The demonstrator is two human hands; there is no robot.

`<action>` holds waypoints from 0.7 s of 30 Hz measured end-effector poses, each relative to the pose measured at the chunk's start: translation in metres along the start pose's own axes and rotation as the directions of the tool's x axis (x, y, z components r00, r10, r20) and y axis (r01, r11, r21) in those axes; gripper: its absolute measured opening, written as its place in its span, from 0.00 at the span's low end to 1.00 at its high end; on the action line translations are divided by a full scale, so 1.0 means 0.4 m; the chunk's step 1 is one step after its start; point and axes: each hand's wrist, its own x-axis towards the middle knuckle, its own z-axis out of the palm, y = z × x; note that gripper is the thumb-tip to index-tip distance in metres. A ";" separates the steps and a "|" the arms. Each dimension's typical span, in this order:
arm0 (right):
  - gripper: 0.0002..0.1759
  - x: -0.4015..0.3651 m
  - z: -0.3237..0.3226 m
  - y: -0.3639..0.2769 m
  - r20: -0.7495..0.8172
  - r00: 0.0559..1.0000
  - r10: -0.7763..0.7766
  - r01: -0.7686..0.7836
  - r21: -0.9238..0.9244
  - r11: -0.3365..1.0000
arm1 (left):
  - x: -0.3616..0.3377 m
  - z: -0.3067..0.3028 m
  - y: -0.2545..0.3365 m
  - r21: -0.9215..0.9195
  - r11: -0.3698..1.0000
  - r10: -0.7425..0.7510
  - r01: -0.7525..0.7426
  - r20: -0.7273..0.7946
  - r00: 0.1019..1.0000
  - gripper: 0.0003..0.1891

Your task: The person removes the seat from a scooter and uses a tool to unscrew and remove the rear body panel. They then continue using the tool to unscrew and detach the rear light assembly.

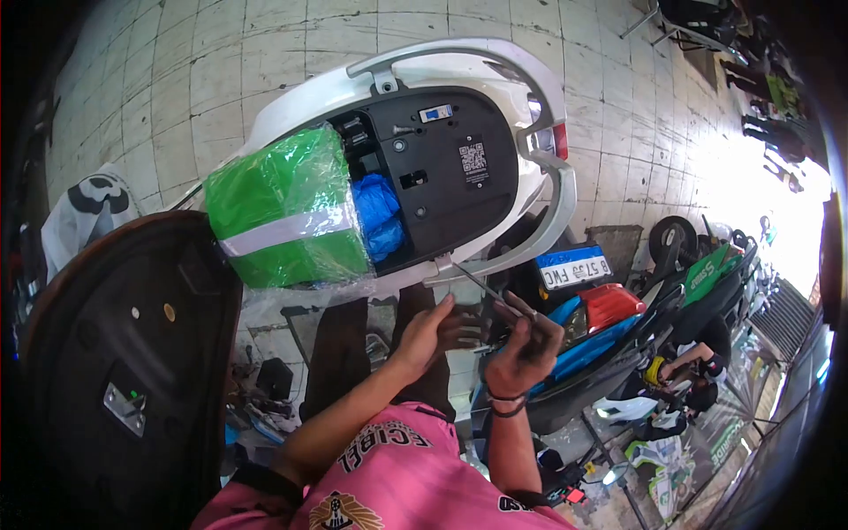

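My right hand [523,349] is closed around a thin metal rod-like tool [480,284], whose far end reaches the lower mount of the scooter's silver grab rail [552,199]. The handle end is hidden in the fingers. Just left of it, my left hand [433,331] is held below the rail with its fingers stretched out and nothing in them. Above both hands is the white scooter tail [309,102] with its black inner panel [450,168]. A green package in clear plastic [287,208] lies over the storage opening, next to a blue plastic bag [378,216].
The brown-edged seat [132,371] is swung up at the left. A licence plate [574,268] sits at the scooter's rear. Several scooters, one with a green panel [707,276], stand at the right, where another person [693,371] crouches. Tiled floor [291,44] lies beyond.
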 end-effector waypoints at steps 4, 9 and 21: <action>0.08 -0.039 0.016 0.042 0.041 0.995 0.092 -0.087 -0.115 0.990 | 0.068 0.015 0.005 -0.115 0.982 0.137 -0.152 -0.130 0.982 0.23; 0.06 -0.048 0.027 0.048 -0.062 0.992 0.110 -0.120 -0.192 0.974 | 0.097 -0.011 0.047 0.013 0.993 0.119 -0.119 -0.132 0.984 0.16; 0.05 -0.065 0.009 0.010 -0.080 0.986 0.146 -0.162 -0.266 0.950 | 0.129 -0.040 0.058 -0.012 0.998 0.061 -0.062 -0.046 0.997 0.15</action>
